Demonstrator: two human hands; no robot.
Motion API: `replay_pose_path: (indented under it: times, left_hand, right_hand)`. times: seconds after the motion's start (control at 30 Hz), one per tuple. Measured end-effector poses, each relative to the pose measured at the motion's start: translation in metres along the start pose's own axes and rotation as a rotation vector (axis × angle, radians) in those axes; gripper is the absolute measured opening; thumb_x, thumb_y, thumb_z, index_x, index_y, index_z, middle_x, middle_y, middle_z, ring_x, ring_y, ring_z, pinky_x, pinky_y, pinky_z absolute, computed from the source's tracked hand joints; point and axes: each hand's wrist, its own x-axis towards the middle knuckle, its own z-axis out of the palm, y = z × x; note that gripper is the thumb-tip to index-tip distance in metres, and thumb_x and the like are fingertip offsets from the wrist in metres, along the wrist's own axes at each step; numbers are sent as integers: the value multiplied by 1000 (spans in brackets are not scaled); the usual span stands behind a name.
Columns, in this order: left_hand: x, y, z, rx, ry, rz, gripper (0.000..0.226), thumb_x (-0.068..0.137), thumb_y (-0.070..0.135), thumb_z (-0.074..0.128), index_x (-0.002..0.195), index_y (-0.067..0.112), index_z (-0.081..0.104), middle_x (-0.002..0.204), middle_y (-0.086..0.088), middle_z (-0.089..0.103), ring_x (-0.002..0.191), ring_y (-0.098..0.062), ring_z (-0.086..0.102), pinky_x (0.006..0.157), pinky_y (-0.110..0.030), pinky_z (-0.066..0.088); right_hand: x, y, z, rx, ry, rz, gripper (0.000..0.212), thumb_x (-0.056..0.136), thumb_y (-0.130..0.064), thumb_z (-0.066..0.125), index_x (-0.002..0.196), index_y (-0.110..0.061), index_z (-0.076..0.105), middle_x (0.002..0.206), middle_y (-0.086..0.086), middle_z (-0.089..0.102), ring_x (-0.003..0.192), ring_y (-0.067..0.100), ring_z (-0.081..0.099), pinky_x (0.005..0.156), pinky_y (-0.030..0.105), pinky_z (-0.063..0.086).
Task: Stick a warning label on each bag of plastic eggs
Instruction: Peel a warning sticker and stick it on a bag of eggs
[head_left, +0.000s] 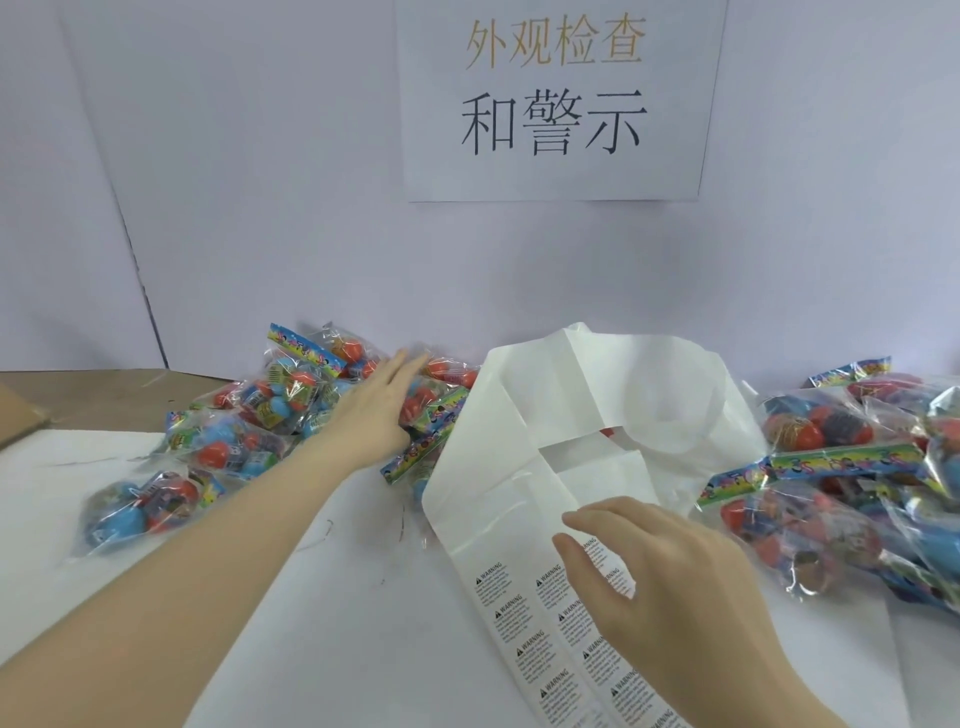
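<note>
Label sheet (524, 597) under right hand (670, 582)

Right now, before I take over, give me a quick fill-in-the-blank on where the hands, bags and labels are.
1. The left hand reaches with straight fingers into the pile of bags on the ____ side of the table.
2. The right hand hovers over the label sheet, whose stickers each read ____.
3. The far end of the sheet, already stripped of labels, is plain ____.
4. The sign hangs on the ____ behind the table.

Missing words: left; WARNING; white; wall
</note>
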Motion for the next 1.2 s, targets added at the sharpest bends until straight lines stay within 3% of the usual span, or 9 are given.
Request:
replay_pose_path:
  times: [0.1, 0.27, 0.47, 0.63, 0.83, 0.97, 1.07, 1.13, 1.2]
  left_hand:
    - [9, -3, 8, 241, -62, -21, 92, 84, 10, 62, 151, 27, 2, 160, -2, 3, 146, -24, 9, 113, -41, 23]
    - [1, -1, 26, 312, 195, -55, 72, 84, 15, 57, 146, 29, 24, 146, 4, 40, 131, -20, 40, 99, -36, 35]
    - [-13, 2, 18, -119, 604, -138, 41, 85, 7, 55, 126, 12, 55, 115, -9, 63, 103, -29, 56, 67, -34, 40]
    - [-19, 17, -3, -458, 902, -387, 23, 88, 14, 52, 111, 13, 57, 96, 1, 57, 87, -19, 47, 69, -34, 34]
    - [-1, 20, -48, -1132, 417, -517, 7, 82, 2, 52, 80, 9, 52, 78, -5, 51, 69, -19, 50, 56, -27, 37]
    - [2, 19, -72, -1187, 817, -572, 20, 80, 9, 51, 62, 15, 44, 61, 1, 43, 57, -16, 41, 46, -24, 31]
    - [-2, 16, -80, -940, 689, -432, 13, 80, 13, 53, 69, 10, 59, 67, -7, 57, 67, -26, 55, 61, -34, 43]
    - [-4, 16, -88, -844, 755, -338, 14, 82, 13, 52, 80, 6, 64, 74, -10, 62, 67, -25, 61, 66, -38, 48]
    - [-9, 25, -106, -1102, 879, -316, 11, 83, 10, 50, 76, 11, 59, 71, -4, 61, 53, -9, 61, 51, -28, 49]
  right_hand:
    - [-1, 0, 1, -2, -1, -10, 10, 64, -25, 70, 69, -18, 75, 65, -11, 68, 50, 10, 63, 42, 16, 45]
    - [-1, 1, 3, -23, 7, -21, 9, 63, -26, 70, 67, -20, 74, 64, -12, 67, 48, 10, 62, 43, 14, 41]
    - [-3, 0, 3, -23, 2, -18, 4, 67, -25, 74, 67, -21, 74, 64, -12, 67, 48, 9, 60, 44, 14, 41]
    - [-2, 0, 2, -19, -15, 4, 8, 65, -28, 69, 67, -21, 74, 62, -13, 66, 46, 9, 59, 43, 15, 40]
    - [-2, -1, 0, 10, -19, 19, 8, 66, -27, 69, 67, -21, 74, 62, -13, 65, 45, 9, 57, 41, 16, 42]
    - [-1, -1, -2, 9, -13, 27, 7, 65, -28, 69, 67, -22, 74, 61, -13, 65, 43, 9, 56, 42, 14, 39]
    - [-1, -2, -2, 21, -15, 23, 7, 65, -27, 69, 66, -22, 73, 61, -13, 65, 43, 9, 55, 41, 14, 40]
    - [-1, -1, -1, 9, -15, 14, 7, 65, -27, 69, 66, -21, 74, 60, -12, 64, 42, 9, 55, 40, 14, 40]
    - [-1, -2, -1, -2, -3, 16, 9, 65, -27, 69, 68, -21, 74, 60, -12, 65, 42, 9, 55, 41, 14, 39]
